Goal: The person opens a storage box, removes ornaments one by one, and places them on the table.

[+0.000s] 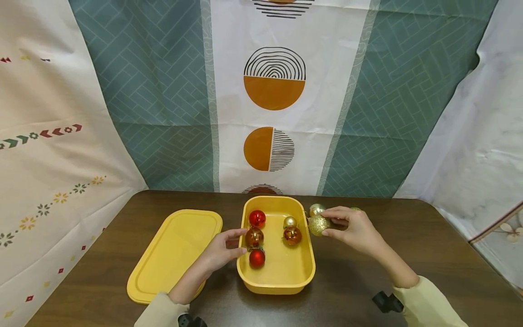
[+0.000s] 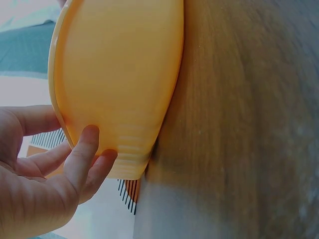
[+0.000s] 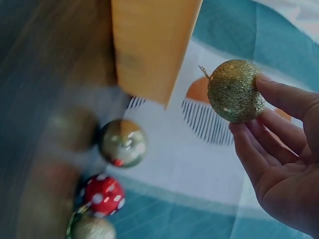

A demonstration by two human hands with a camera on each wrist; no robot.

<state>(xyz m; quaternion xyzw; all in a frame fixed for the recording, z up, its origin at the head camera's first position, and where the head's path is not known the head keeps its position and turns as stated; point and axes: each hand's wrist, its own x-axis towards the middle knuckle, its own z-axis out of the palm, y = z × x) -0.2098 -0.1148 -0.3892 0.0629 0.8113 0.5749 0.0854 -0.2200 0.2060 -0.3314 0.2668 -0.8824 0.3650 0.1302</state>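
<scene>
My right hand (image 1: 354, 230) pinches a glittery gold Christmas bauble (image 1: 319, 225) by thumb and fingertips, just beyond the right rim of a yellow plastic container (image 1: 283, 274). In the right wrist view the bauble (image 3: 235, 91) hangs above table height, its small gold loop pointing toward the container. At the container's left wall, my left hand (image 1: 222, 250) grips the rim; the left wrist view has its fingers (image 2: 82, 157) on the wall. Inside, a shiny red bauble (image 1: 257, 219), an amber one (image 1: 254, 237) and a matte red one (image 1: 257, 258) line the left side. A small gold bauble (image 1: 290, 222) and another amber one (image 1: 292, 236) lie toward the right.
A yellow lid (image 1: 173, 254) lies flat on the brown wooden table (image 1: 367, 290), left of the container. Right of the container sit a shiny gold bauble (image 3: 122, 143), a red one with white dots (image 3: 103, 194) and a glittery one (image 3: 92, 229). Patterned cloth (image 1: 175, 91) hangs behind.
</scene>
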